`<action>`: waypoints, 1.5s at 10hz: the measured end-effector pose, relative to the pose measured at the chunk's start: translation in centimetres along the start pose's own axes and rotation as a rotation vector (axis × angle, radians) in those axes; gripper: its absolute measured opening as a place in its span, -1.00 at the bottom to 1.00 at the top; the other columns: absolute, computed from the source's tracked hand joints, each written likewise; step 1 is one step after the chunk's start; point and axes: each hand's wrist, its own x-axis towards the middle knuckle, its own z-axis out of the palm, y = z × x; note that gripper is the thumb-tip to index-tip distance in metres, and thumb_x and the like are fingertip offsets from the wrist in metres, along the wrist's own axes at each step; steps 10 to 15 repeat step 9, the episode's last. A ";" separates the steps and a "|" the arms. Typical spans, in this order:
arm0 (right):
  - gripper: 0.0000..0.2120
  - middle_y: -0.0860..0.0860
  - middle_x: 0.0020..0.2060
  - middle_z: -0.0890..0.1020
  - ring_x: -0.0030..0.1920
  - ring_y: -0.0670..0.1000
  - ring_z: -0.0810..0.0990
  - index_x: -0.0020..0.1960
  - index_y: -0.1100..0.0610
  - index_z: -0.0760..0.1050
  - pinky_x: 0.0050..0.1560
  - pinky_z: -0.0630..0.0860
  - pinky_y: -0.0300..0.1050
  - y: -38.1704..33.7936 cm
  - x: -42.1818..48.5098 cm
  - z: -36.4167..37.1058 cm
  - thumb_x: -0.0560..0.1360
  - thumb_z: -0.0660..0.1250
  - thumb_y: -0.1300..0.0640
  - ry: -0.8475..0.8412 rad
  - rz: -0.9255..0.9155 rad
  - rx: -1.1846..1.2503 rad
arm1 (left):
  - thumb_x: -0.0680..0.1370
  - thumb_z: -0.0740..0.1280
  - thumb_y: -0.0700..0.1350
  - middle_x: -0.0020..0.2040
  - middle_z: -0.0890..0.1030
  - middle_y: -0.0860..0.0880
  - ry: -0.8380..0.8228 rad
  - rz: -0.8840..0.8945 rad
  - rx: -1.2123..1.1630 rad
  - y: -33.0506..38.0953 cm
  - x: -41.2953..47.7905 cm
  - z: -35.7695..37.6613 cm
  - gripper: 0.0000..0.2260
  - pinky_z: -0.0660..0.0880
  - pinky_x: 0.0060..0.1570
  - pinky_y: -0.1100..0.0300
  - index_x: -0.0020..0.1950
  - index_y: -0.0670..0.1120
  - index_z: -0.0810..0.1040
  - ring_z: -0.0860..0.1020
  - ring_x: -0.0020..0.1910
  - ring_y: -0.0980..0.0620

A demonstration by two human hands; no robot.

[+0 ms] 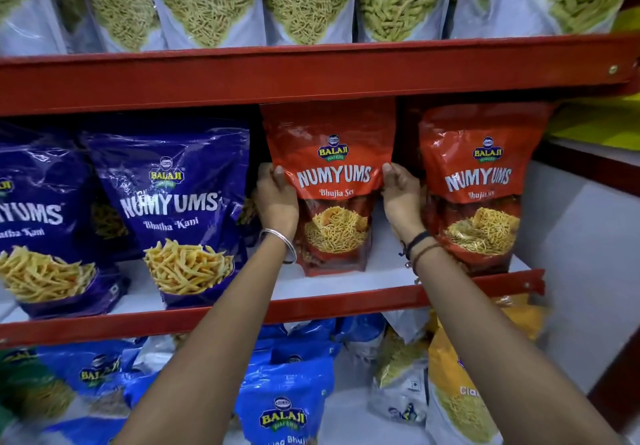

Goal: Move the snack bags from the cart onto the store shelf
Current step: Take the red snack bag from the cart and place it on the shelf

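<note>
A red snack bag (332,181) marked Bhujia Sev stands upright on the white middle shelf (346,282), its top just under the red rail above. My left hand (277,199) grips its left edge and my right hand (401,195) grips its right edge, thumbs on the front. A second red bag of the same kind (478,181) stands close on the right. The cart is out of view.
Two dark blue Bhatha Kani bags (173,209) fill the shelf's left part. White and purple bags (304,1) line the shelf above. Blue (284,406) and yellow bags (457,392) lie on the shelf below. A grey wall (588,254) closes the right side.
</note>
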 end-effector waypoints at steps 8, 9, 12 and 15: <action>-0.11 0.41 -0.27 0.58 -0.26 0.36 0.57 -0.21 0.37 0.55 -0.20 0.55 0.27 -0.8 -10.7 -3.8 0.41 -0.06 -0.46 -0.101 0.357 -0.214 | 0.51 -0.15 0.29 0.39 0.39 -0.15 -0.728 -0.400 -0.147 -1.2 -8.7 -7.7 -0.39 0.28 0.42 -0.04 0.39 -0.02 0.28 0.36 0.37 -0.12; -0.44 0.16 -0.47 0.47 -0.43 0.05 0.46 -0.41 0.18 0.42 -0.37 0.36 -0.04 -2.1 -13.9 -4.1 0.57 0.01 -0.17 -0.034 0.218 -0.249 | 0.52 -0.08 0.27 0.36 0.44 -0.07 -0.631 -0.156 0.046 -0.7 -10.4 -8.3 -0.46 0.25 0.42 -0.03 0.36 0.02 0.31 0.35 0.38 -0.06; -0.44 0.16 -0.47 0.47 -0.43 0.05 0.46 -0.41 0.18 0.42 -0.37 0.36 -0.04 -2.1 -13.9 -4.1 0.57 0.01 -0.17 -0.034 0.218 -0.249 | 0.52 -0.08 0.27 0.36 0.44 -0.07 -0.631 -0.156 0.046 -0.7 -10.4 -8.3 -0.46 0.25 0.42 -0.03 0.36 0.02 0.31 0.35 0.38 -0.06; -0.44 0.16 -0.47 0.47 -0.43 0.05 0.46 -0.41 0.18 0.42 -0.37 0.36 -0.04 -2.1 -13.9 -4.1 0.57 0.01 -0.17 -0.034 0.218 -0.249 | 0.52 -0.08 0.27 0.36 0.44 -0.07 -0.631 -0.156 0.046 -0.7 -10.4 -8.3 -0.46 0.25 0.42 -0.03 0.36 0.02 0.31 0.35 0.38 -0.06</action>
